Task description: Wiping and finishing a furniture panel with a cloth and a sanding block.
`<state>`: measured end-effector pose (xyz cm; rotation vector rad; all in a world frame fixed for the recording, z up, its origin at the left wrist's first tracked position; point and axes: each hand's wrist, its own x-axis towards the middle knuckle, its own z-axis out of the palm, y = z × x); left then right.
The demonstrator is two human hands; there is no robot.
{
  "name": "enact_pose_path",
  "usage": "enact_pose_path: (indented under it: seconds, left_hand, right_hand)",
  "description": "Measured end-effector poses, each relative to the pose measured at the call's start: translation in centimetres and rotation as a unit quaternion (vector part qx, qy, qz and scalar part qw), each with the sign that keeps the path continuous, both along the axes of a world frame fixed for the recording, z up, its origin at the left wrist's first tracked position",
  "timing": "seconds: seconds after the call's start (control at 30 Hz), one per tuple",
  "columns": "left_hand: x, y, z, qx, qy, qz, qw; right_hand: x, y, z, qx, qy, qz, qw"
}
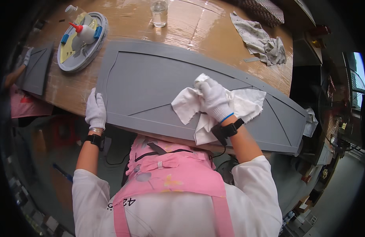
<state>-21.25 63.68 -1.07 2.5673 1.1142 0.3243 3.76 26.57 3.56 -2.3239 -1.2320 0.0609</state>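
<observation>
A long grey door panel (147, 83) with a raised frame and diagonal grooves lies on the wrapped table. My right hand (215, 98), in a white knitted glove, is closed on a crumpled white cloth (245, 103) and presses it to the panel right of its middle. Part of the cloth hangs over the near edge. My left hand (96, 110), also gloved, rests at the panel's near left corner with its fingers stretched out along the edge. Its palm side is hidden.
A round lid-like tray (82, 59) holds a white squeeze bottle (86, 34) with a red tip and blue pieces. A clear jar (159, 14) stands far back. A grey-white rag (261, 41) lies far right. Another person's gloved hand (28, 57) touches a smaller grey panel (37, 71) at left.
</observation>
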Motion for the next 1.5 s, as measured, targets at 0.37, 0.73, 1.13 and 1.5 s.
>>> enact_pose_path:
  seconds: [0.37,0.73,1.13,1.5]
  left_hand:
    - [0.4,-0.3,-0.2,0.037,-0.045,-0.018,0.998]
    - [0.1,-0.2,-0.3,0.025,-0.063,-0.005,0.998]
    - [0.1,-0.2,0.0,0.031,-0.083,0.003,0.996]
    - [0.1,-0.1,-0.4,0.031,-0.069,0.012,0.997]
  right_hand:
    - [-10.6,14.1,-0.4,-0.046,-0.02,0.187,0.981]
    - [-5.4,2.0,0.5,-0.118,-0.048,0.177,0.976]
    - [-9.3,7.0,0.7,-0.132,0.058,0.274,0.951]
    - [-10.9,10.9,1.7,-0.118,-0.002,0.332,0.936]
